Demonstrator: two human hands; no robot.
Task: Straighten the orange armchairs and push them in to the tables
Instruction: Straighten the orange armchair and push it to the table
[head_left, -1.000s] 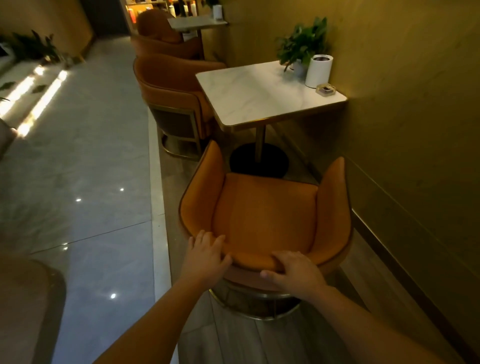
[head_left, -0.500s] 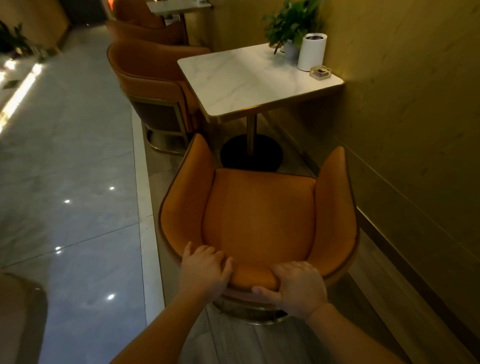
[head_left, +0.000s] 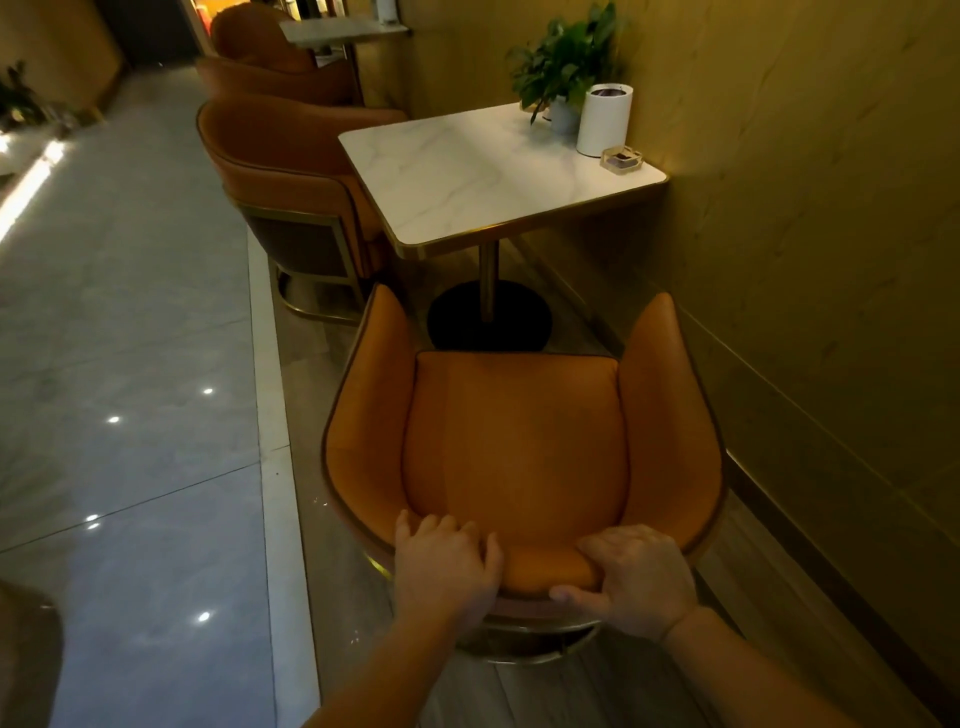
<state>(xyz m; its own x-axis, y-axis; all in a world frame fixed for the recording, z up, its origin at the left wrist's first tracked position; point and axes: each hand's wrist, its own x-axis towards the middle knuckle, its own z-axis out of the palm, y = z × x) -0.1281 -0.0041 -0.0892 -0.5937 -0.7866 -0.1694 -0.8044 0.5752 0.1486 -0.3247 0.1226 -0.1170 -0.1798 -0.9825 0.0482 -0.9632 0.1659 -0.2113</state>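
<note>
Armchair (head_left: 514, 441) backrest gripped by left hand (head_left: 444, 569), right hand (head_left: 636, 579) (fingers curled over rim).

Under your left hand (head_left: 444, 566) the armchair (head_left: 514, 431) looked smooth, probably leather; beyond it the table (head_left: 467, 171) showed glossy marble, metal-edged.

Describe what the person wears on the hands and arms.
Nothing shows. The left hand and right hand are bare, with no gloves, rings or watch in view. The left forearm and right forearm are bare too; no sleeve reaches into the picture.
</note>
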